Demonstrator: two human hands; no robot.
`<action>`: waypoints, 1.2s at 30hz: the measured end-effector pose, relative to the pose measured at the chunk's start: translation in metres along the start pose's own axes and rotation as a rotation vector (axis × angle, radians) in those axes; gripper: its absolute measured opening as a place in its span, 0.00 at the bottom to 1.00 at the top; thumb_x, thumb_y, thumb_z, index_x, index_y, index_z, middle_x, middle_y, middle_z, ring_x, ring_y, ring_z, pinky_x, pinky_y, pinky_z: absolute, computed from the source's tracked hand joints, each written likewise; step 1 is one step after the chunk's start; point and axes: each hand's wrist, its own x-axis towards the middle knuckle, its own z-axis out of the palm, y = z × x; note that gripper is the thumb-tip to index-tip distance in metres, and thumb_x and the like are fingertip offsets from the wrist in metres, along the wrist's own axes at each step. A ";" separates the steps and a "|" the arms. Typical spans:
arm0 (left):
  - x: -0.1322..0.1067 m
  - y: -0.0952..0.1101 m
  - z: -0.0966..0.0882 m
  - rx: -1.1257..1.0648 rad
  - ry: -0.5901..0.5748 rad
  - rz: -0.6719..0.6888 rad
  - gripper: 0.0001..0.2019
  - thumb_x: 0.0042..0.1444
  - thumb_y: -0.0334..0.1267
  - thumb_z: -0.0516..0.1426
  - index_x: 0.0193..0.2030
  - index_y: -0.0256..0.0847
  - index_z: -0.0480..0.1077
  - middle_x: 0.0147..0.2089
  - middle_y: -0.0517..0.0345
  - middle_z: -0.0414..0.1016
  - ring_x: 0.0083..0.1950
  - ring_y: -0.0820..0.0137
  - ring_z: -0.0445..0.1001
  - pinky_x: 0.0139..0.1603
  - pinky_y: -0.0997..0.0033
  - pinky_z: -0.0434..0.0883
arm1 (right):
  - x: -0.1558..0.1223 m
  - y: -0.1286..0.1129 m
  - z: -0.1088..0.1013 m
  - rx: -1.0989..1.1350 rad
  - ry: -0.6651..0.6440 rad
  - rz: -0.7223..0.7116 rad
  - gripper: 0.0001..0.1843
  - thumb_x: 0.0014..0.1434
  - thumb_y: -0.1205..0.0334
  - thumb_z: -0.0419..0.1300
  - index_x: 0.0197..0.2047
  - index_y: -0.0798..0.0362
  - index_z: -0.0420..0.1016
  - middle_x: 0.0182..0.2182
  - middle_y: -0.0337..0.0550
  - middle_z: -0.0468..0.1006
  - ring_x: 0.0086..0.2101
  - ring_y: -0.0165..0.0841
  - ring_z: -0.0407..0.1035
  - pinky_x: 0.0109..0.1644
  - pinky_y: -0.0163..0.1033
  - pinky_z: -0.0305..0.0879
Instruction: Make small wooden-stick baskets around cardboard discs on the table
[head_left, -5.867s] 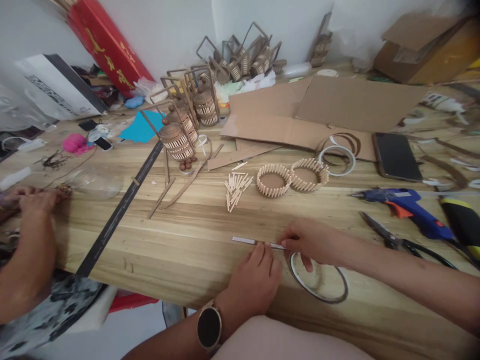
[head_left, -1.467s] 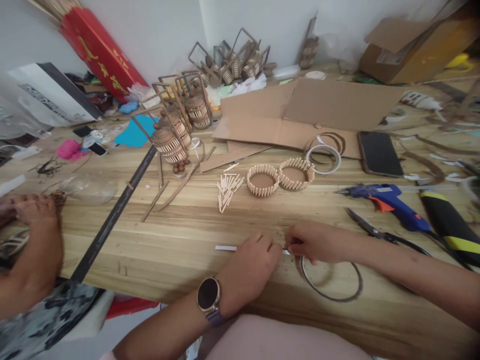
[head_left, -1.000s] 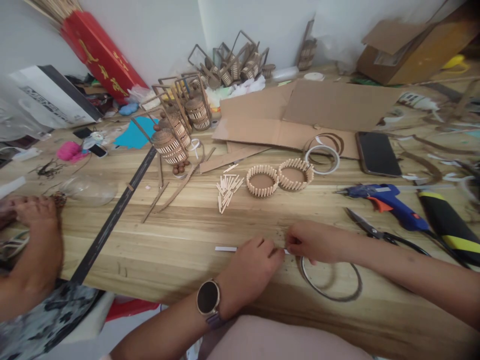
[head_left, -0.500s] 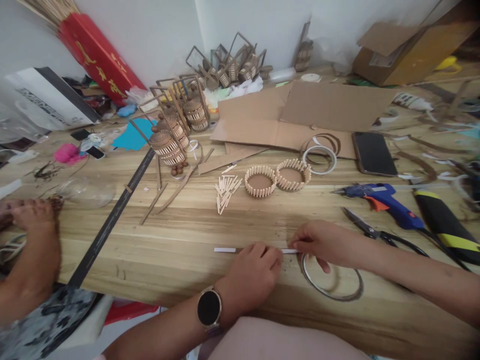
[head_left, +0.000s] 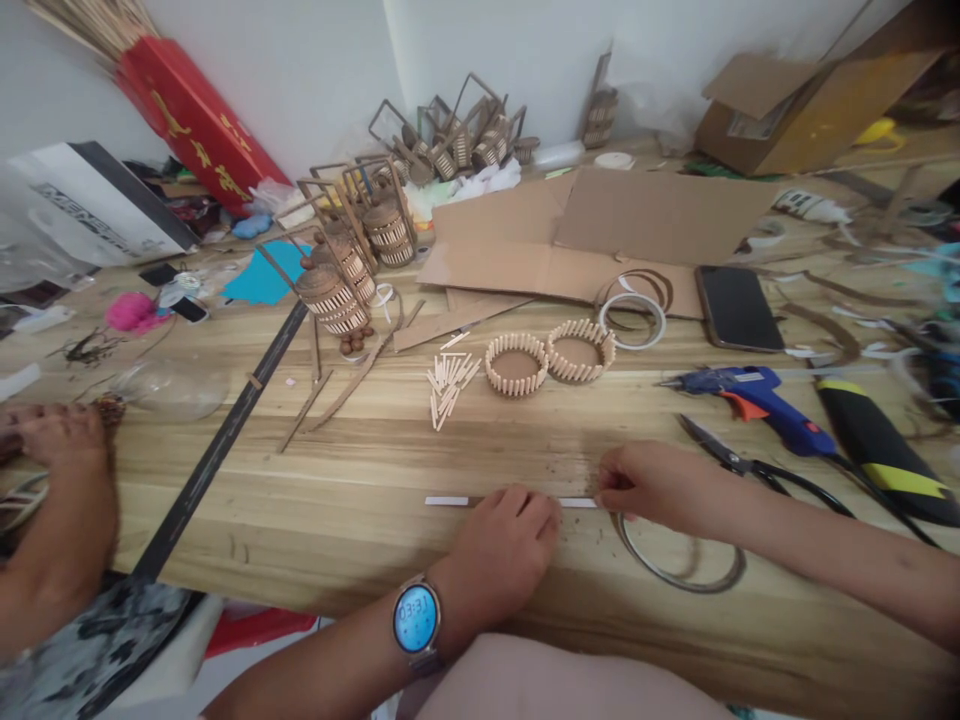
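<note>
A thin strip with a white face (head_left: 447,501) lies along the table in front of me. Across its middle rests my left hand (head_left: 516,540), fingers curled and pressing it down; a lit watch is on that wrist. Farther right, my right hand (head_left: 634,487) pinches the strip at the far end of its exposed white stretch (head_left: 576,503). A ring-shaped loop of narrow band (head_left: 694,587) spreads on the table under and beside the right hand; whether it joins the strip is hidden by the fingers.
Two round bases ringed with short sticks (head_left: 517,394) stand ahead, beside loose sticks (head_left: 452,372). Scissors (head_left: 739,462), a blue glue gun (head_left: 765,392) and a phone (head_left: 739,308) lie right. Small woven baskets (head_left: 330,297) stand behind. Another person's hand (head_left: 64,437) is at left.
My right hand has shifted slightly right along the strip, exposing more white beside my left hand. The loop has moved right too. My left hand stays put; the watch face has lit up.
</note>
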 end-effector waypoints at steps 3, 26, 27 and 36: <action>0.000 0.000 0.000 -0.005 0.011 0.002 0.15 0.68 0.32 0.48 0.58 0.29 0.65 0.46 0.47 0.74 0.46 0.61 0.69 0.43 0.63 0.73 | 0.003 0.000 0.001 -0.025 -0.012 0.000 0.13 0.55 0.65 0.57 0.21 0.53 0.76 0.22 0.41 0.76 0.25 0.30 0.65 0.28 0.35 0.50; 0.008 0.001 -0.011 0.060 0.030 0.033 0.16 0.69 0.32 0.46 0.61 0.34 0.62 0.44 0.50 0.72 0.44 0.61 0.70 0.38 0.61 0.67 | 0.004 -0.008 0.000 -0.066 -0.009 0.035 0.14 0.54 0.64 0.58 0.18 0.53 0.71 0.19 0.40 0.71 0.23 0.30 0.62 0.26 0.36 0.48; 0.006 0.000 -0.012 0.064 0.028 0.030 0.15 0.69 0.32 0.47 0.59 0.33 0.64 0.44 0.50 0.72 0.44 0.61 0.69 0.39 0.61 0.68 | 0.004 -0.007 0.001 -0.063 -0.008 0.034 0.14 0.54 0.64 0.58 0.18 0.53 0.72 0.19 0.40 0.72 0.23 0.30 0.63 0.26 0.36 0.49; 0.027 -0.002 -0.029 -0.182 0.107 -0.165 0.08 0.66 0.33 0.52 0.42 0.38 0.72 0.44 0.52 0.74 0.47 0.60 0.68 0.46 0.61 0.69 | -0.013 -0.016 0.000 -0.135 0.051 -0.011 0.12 0.60 0.65 0.54 0.31 0.53 0.78 0.31 0.47 0.82 0.32 0.37 0.73 0.31 0.37 0.53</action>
